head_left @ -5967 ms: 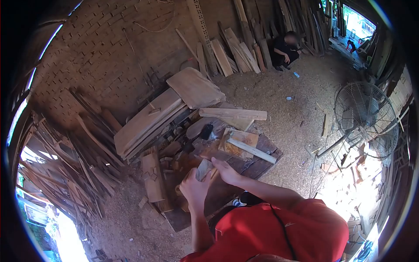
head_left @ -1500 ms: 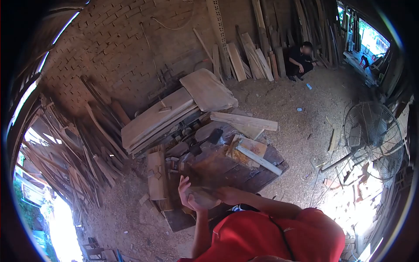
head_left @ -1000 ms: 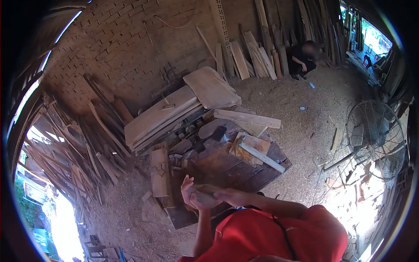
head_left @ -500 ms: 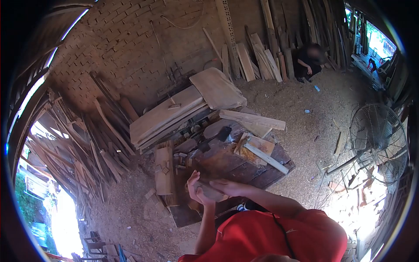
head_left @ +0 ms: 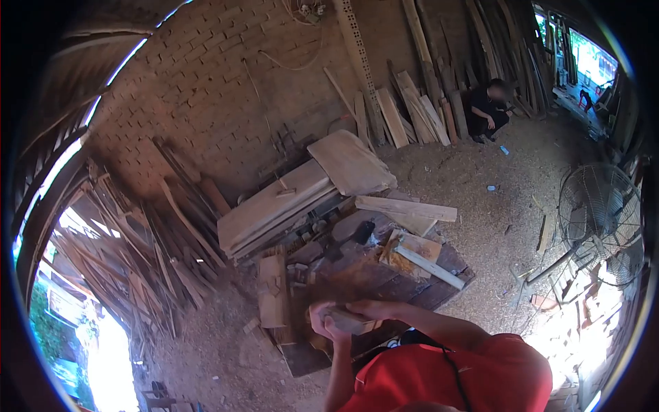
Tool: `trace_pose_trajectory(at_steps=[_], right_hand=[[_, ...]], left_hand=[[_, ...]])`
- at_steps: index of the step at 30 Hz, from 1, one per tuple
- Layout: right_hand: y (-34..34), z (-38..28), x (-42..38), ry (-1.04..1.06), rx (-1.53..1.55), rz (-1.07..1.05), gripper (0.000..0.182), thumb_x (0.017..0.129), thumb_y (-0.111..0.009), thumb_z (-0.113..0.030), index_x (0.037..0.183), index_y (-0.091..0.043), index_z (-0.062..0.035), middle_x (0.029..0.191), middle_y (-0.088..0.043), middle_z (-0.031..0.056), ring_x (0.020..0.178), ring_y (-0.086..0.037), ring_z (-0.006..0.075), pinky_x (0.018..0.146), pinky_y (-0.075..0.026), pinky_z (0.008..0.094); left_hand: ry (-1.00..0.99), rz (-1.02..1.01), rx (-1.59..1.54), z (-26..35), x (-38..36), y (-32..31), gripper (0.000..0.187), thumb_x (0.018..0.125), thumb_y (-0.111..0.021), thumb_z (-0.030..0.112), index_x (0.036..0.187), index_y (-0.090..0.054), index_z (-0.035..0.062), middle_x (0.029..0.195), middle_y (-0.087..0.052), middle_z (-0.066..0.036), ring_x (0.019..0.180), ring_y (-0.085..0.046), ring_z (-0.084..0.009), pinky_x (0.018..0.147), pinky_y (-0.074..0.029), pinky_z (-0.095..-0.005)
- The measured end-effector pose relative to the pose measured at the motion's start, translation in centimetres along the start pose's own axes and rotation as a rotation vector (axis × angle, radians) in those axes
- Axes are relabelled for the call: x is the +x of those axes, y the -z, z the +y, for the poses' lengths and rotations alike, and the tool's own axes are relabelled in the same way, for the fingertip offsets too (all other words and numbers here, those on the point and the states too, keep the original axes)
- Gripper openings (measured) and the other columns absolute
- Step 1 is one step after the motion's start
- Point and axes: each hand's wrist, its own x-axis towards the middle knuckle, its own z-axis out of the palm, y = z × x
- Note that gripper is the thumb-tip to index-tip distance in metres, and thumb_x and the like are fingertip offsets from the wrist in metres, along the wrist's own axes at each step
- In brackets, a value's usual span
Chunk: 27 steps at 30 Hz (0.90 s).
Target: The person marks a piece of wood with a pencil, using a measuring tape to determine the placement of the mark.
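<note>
A person in a red shirt (head_left: pixel 446 371) holds a piece of wood (head_left: pixel 354 323) close to the body in a workshop, seen from above against the near side of a cluttered table (head_left: pixel 357 280). The hands are together on it: the left hand (head_left: pixel 324 320) is wrapped around one end, while the right hand (head_left: pixel 369 308) lies along the upper edge, its full grip hidden from view. Steady handling would seem to call for a firm left hold, light, even pressure from the right, and fingertips clear of any rough corner. A pale strip of wood (head_left: pixel 431 268) lies farther across the table, well apart from the hands.
</note>
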Motion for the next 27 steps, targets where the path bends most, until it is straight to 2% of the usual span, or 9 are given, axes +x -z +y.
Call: trace_pose_trajectory(at_steps=[4, 9, 12, 13, 16, 17, 20, 23, 27], right_hand=[[0.3, 2.0, -0.9, -0.016, 0.012, -0.045, 0.056, 0.115, -0.040, -0.046, 0.150, -0.058, -0.0064, 0.149, -0.061, 0.0130, 0.133, -0.056, 0.0230, 0.117, -0.041, 0.0368], [3.5, 6.0, -3.2, -0.060, -0.390, 0.042, 0.053, 0.116, -0.036, -0.041, 0.143, -0.063, -0.0035, 0.148, -0.062, 0.0193, 0.134, -0.059, 0.0316, 0.117, -0.042, 0.0403], [5.3, 6.7, -5.2, -0.248, -0.340, 0.209, 0.063, 0.111, -0.044, -0.054, 0.150, -0.057, -0.0059, 0.150, -0.061, 0.0159, 0.140, -0.054, 0.0301, 0.119, -0.040, 0.0399], [5.5, 6.6, -6.0, -0.250, -0.281, 0.268, 0.065, 0.110, -0.046, -0.056, 0.149, -0.058, -0.0064, 0.148, -0.063, 0.0154, 0.138, -0.056, 0.0293, 0.117, -0.042, 0.0393], [6.8, 5.9, -8.5, -0.250, -0.117, 0.452, 0.068, 0.107, -0.051, -0.061, 0.148, -0.060, -0.0081, 0.142, -0.066, 0.0139, 0.130, -0.062, 0.0270, 0.109, -0.048, 0.0376], [7.2, 7.4, -8.6, -0.190, -0.092, 0.530, 0.066, 0.106, -0.053, -0.061, 0.141, -0.065, -0.0064, 0.130, -0.072, 0.0128, 0.117, -0.066, 0.0257, 0.100, -0.052, 0.0347], [7.2, 3.8, -11.4, -0.382, -0.023, 0.611, 0.062, 0.107, -0.054, -0.058, 0.134, -0.069, -0.0040, 0.118, -0.075, 0.0119, 0.110, -0.068, 0.0259, 0.092, -0.053, 0.0381], [7.1, 7.6, -11.3, -0.136, -0.070, 0.719, 0.056, 0.110, -0.051, -0.051, 0.122, -0.071, 0.0003, 0.103, -0.076, 0.0183, 0.098, -0.071, 0.0330, 0.085, -0.053, 0.0445], [6.7, 5.4, -13.0, 0.000, -0.357, 0.677, 0.055, 0.110, -0.050, -0.050, 0.120, -0.072, -0.0003, 0.093, -0.074, 0.0197, 0.095, -0.072, 0.0386, 0.082, -0.051, 0.0498]], left_hand=[[0.006, 0.013, -0.059, -1.1, 0.0, -0.1, 0.046, 0.094, -0.052, 0.043, 0.096, -0.065, -0.0013, 0.088, -0.063, -0.012, 0.079, -0.062, -0.0218, 0.073, -0.050, -0.0350], [0.016, -0.109, 0.005, -0.7, 1.5, -0.3, 0.042, 0.096, -0.059, 0.041, 0.094, -0.065, -0.0011, 0.085, -0.064, -0.012, 0.077, -0.064, -0.0236, 0.072, -0.050, -0.0356], [0.010, -0.243, 0.104, -1.0, 2.9, -0.3, 0.026, 0.093, -0.066, 0.026, 0.093, -0.065, 0.0004, 0.082, -0.065, -0.011, 0.075, -0.066, -0.0260, 0.070, -0.051, -0.0360], [-0.036, -0.301, 0.205, -0.7, 3.6, 0.0, 0.014, 0.083, -0.074, 0.012, 0.092, -0.067, 0.0030, 0.082, -0.067, -0.011, 0.075, -0.068, -0.0280, 0.069, -0.053, -0.0373], [-0.014, -0.406, 0.341, 1.4, 5.2, -0.7, 0.020, 0.075, -0.079, 0.003, 0.092, -0.068, 0.0036, 0.084, -0.068, -0.012, 0.074, -0.069, -0.0300, 0.069, -0.055, -0.0386], [0.053, -0.466, 0.347, 1.2, 5.5, -0.7, 0.030, 0.070, -0.090, 0.008, 0.093, -0.070, 0.0041, 0.084, -0.069, -0.012, 0.076, -0.070, -0.0305, 0.071, -0.057, -0.0403], [-0.010, -0.613, 0.448, 3.8, 6.9, -1.5, 0.040, 0.069, -0.096, 0.019, 0.098, -0.072, 0.0041, 0.090, -0.072, -0.013, 0.083, -0.073, -0.0321, 0.075, -0.058, -0.0410], [-0.015, -0.769, 0.472, 4.4, 8.1, -1.0, 0.051, 0.069, -0.097, 0.028, 0.108, -0.074, 0.0048, 0.099, -0.076, -0.014, 0.092, -0.076, -0.0331, 0.080, -0.059, -0.0411], [0.169, -0.920, 0.393, 4.7, 9.0, 0.3, 0.059, 0.071, -0.097, 0.020, 0.123, -0.074, 0.0058, 0.105, -0.078, -0.013, 0.095, -0.077, -0.0244, 0.083, -0.059, -0.0358]])
